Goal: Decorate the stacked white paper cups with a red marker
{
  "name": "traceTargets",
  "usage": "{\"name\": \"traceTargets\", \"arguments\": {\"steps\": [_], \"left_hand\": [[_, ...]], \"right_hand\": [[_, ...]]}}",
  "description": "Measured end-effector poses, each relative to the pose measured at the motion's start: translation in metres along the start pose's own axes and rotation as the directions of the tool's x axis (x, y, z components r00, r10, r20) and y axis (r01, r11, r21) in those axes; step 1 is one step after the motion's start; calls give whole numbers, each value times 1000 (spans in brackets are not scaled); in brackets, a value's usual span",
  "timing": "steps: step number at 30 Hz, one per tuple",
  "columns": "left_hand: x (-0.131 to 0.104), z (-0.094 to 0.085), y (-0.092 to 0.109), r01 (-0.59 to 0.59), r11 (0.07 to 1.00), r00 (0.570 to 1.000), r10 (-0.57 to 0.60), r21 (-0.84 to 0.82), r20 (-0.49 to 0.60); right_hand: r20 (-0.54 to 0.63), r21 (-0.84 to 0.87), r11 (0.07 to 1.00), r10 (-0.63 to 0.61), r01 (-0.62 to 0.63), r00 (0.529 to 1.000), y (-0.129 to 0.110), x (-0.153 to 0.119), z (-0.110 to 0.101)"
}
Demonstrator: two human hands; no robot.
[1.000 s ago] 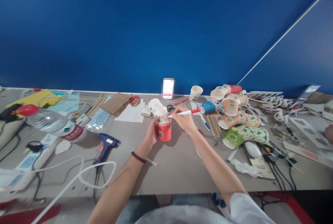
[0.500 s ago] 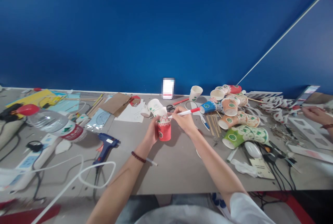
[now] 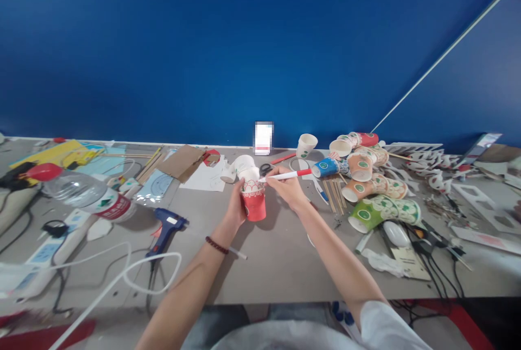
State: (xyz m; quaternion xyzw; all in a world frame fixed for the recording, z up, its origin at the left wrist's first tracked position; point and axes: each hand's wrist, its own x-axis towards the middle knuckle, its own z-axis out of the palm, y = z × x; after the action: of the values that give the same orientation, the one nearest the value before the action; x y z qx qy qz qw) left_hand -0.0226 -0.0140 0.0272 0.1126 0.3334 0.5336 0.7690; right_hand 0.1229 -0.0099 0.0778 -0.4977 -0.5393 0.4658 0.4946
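My left hand (image 3: 236, 204) is wrapped round the left side of a red paper cup (image 3: 255, 206) with a white scalloped pattern. Out of its top rises a white paper cup (image 3: 250, 176), nested in the red one. In my right hand (image 3: 287, 186) is a white marker pen (image 3: 290, 175) with a red end, pinched between thumb and fingers. Its tip points left and comes close to the patterned upper part of the cups; whether it touches, I cannot tell. Behind the stack, another pale cup (image 3: 228, 175) lies on its side, partly hidden.
A blue glue gun (image 3: 166, 228) and a large water bottle (image 3: 87, 192) lie to the left, with a power strip (image 3: 44, 263). Right of my hands are several paper cups (image 3: 368, 214), wooden sticks (image 3: 336, 197) and a white mouse (image 3: 395, 234). A phone (image 3: 264, 138) stands against the blue wall.
The red cup has turned and shifted slightly left in my left hand. The marker tip has moved slightly left with it. Another person's hand at the far right has gone out of view.
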Motion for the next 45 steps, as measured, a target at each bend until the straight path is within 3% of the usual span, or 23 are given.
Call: {"name": "traceTargets", "arguments": {"steps": [14,45], "left_hand": [[-2,2,1,-10,1000,1000,11,-17,30],[1,-1,0,-10,1000,1000,10,-6,17]], "right_hand": [[93,-29,999,-27,30,995,1,-5,2],[24,-28,999,-23,24,999,2,-4,4]]}}
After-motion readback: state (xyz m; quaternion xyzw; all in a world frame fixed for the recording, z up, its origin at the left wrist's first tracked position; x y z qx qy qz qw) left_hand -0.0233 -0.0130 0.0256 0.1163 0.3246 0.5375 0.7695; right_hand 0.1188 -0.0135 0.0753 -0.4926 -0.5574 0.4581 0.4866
